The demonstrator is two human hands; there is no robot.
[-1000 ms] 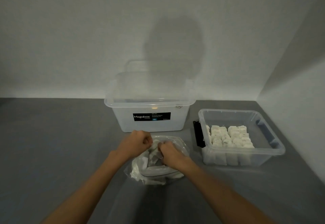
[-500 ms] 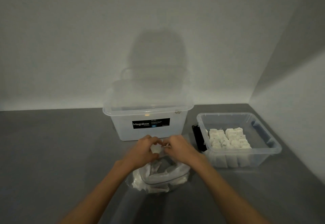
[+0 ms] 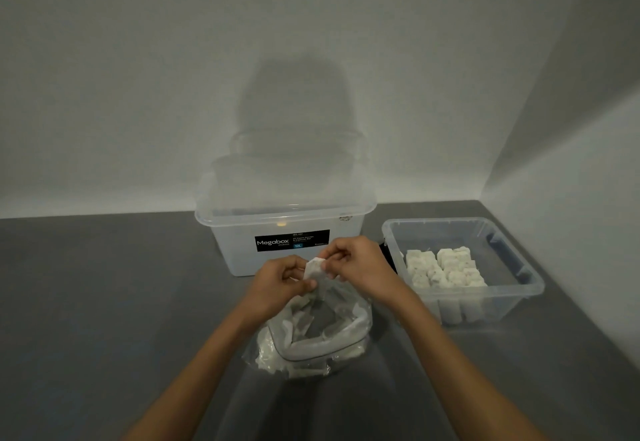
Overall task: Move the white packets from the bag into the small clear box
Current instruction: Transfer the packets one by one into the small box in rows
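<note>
Head view, dim light. Grey desk (image 3: 104, 302) runs across the frame, bare on its left part.

Left hand (image 3: 277, 283): raised above the bag, fingers curled, thumb and fingertips pinching the left edge of one white packet (image 3: 314, 267). Forearm enters from the lower left.

White packet: held in the air between both hands, directly above the bag mouth and in front of the large box. It touches neither the bag nor the desk.

Bag (image 3: 325, 352): clear plastic with a dark zip line, lying on the desk at centre, mouth open toward the hands. More packets (image 3: 277, 361) lie inside it, bunched along the near and left edges.

Large translucent box (image 3: 242, 250): stands behind the bag against the wall, lid on, black "Megabox" label (image 3: 292, 240) on its front face.

Right hand (image 3: 360, 266): fingers curled, pinching the right side of the same packet, opposite the left hand. Forearm enters from the lower right.

Small clear box (image 3: 519, 302): on the desk to the right of the bag and well apart from it, no lid. Rows of packets (image 3: 445, 267) stand upright and packed together against its near wall; the far part of its floor is bare. Dark clip (image 3: 388, 257) on its left end.
</note>
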